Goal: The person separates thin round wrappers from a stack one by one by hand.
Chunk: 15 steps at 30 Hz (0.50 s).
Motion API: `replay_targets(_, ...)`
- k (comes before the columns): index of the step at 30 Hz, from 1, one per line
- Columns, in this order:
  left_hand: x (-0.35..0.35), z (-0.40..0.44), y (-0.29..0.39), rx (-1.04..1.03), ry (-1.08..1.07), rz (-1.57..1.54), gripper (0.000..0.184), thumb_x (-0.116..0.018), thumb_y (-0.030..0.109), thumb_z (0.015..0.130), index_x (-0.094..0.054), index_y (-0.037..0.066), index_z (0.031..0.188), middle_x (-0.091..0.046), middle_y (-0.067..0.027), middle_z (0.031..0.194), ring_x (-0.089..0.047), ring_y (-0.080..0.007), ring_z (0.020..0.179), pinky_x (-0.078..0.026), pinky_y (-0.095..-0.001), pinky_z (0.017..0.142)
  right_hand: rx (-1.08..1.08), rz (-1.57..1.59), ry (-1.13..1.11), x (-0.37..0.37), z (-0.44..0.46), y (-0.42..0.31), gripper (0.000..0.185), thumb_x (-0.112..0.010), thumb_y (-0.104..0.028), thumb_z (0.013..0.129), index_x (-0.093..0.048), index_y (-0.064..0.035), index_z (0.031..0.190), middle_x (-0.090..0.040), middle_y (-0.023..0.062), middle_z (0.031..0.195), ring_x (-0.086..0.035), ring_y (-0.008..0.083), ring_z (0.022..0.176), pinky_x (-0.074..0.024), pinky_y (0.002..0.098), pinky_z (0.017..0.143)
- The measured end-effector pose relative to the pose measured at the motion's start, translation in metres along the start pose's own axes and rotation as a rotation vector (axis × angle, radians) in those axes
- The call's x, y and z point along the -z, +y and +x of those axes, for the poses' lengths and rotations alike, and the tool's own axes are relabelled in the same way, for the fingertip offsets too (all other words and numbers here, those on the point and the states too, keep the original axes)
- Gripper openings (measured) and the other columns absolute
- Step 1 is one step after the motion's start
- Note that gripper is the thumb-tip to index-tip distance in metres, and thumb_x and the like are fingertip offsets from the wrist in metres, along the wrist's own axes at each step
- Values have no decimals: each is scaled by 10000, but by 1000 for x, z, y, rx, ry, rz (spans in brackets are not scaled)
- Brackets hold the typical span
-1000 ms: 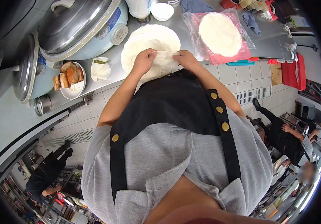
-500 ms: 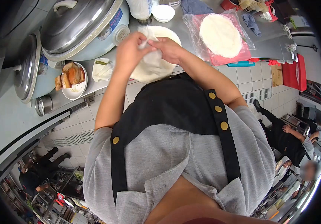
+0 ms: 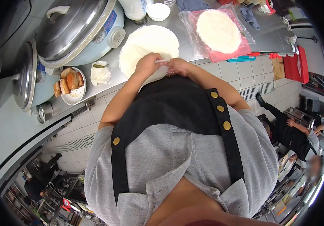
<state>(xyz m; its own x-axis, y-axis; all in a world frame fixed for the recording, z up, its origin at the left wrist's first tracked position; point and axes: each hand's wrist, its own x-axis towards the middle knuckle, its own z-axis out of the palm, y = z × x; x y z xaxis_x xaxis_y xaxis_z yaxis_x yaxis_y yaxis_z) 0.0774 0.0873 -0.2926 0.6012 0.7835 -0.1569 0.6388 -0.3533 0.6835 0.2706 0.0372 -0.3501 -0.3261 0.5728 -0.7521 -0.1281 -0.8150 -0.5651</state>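
A thin, pale round wrapper sheet lies spread on the steel counter in front of me. At its near edge, close to my apron, my left hand pinches a white fold of the sheet. Just to the right, my right hand is closed on the same edge, its fingertips partly hidden. Further right, more pale round wrappers rest on clear plastic over a pink board. A folded white wrapper piece with a green strip sits on the counter left of my hands.
At left stand two big lidded cookers and a white bowl with browned meat or tofu blocks. White bowls and a blue cloth are at the back. Co-workers stand behind me.
Both hands have come down toward my body from above the sheet, where they held up a crumpled white sheet. The round sheet now shows flat, with the hands at its near edge.
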Motion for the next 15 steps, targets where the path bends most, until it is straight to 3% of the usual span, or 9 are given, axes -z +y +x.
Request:
replay_targets(2, -7, 0, 1, -82, -8, -31, 232, -766, 212, 788, -681, 93, 968, -670, -105, 903, -648, -296, 903, -495, -400, 773, 7, -62, 27, -2, -4, 9, 256, -603, -250, 989, -615, -54, 1154, -683, 89, 999, -631, 152, 791, -541, 297, 692)
replay_targets(5, 15, 2, 14, -179, -100, 58, 313, -793, 241, 761, -664, 116, 1017, -678, -86, 909, -640, -278, 916, -489, -387, 791, 65, -1, -54, -2, -21, 5, 226, -606, -228, 988, -618, -73, 1152, -688, 69, 1039, -652, 155, 879, -544, 320, 797)
replay_targets(9, 23, 10, 34, -229, -184, 253, 382, -813, 272, 722, -652, 143, 1044, -691, -85, 955, -644, -274, 985, -475, -386, 773, 72, -158, 36, 1, -15, 6, 205, -600, -204, 990, -620, -63, 1138, -685, 63, 1013, -648, 144, 861, -545, 307, 789)
replay_targets(11, 18, 16, 32, -253, -205, 282, 306, -790, 267, 752, -680, 133, 1004, -689, -87, 954, -640, -283, 990, -483, -410, 783, 76, -136, 53, -3, -20, 2, 157, -608, -145, 980, -627, -27, 1081, -653, 44, 934, -612, 142, 780, -542, 307, 736)
replay_targets(15, 17, 29, 16, -277, -36, 249, 228, -734, 270, 821, -718, 124, 995, -685, -89, 930, -639, -305, 954, -490, -424, 812, 93, -75, 90, 1, -20, 4, 128, -612, -119, 972, -638, -27, 1057, -663, 45, 952, -615, 137, 800, -530, 303, 758)
